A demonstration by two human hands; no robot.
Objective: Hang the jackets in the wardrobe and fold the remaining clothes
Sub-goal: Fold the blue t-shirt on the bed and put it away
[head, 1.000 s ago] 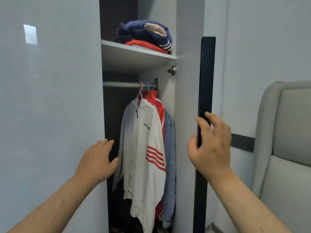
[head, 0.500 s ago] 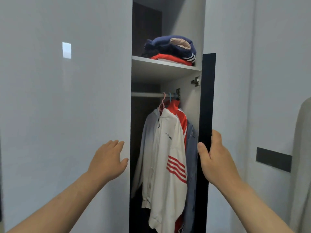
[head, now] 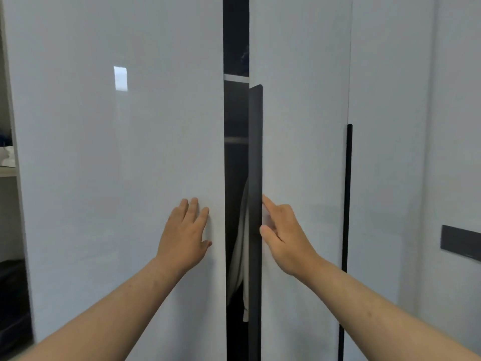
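fingers of my right hand (head: 282, 237) lie flat by the handle (head: 255, 178), left hand (head: 186, 234) flat on its door (head: 117, 178); i risk pinching the white jacket (head: 238, 256) sleeve in the gap.

1. Two tall, glossy pale-grey wardrobe doors stand nearly shut, with a narrow dark gap between them.
2. The left hand (head: 186, 235) presses flat, fingers straight, on the left wardrobe door (head: 117, 178) near its right edge.
3. The right hand (head: 282, 237) rests with straight fingers on the right wardrobe door (head: 304, 152), its fingertips at the long black vertical handle strip (head: 255, 152) along that door's left edge.
4. Through the gap shows part of a white hanging jacket (head: 238, 256), a pale shelf edge (head: 236, 78) above it and a faint horizontal rail (head: 236, 140).
5. Farther right, a second thin black handle strip (head: 347, 194) runs down the next panel, and a dark rectangular plate (head: 460, 242) sits on the wall.
6. At the far left, an open shelf compartment (head: 7, 173) shows beside the door.
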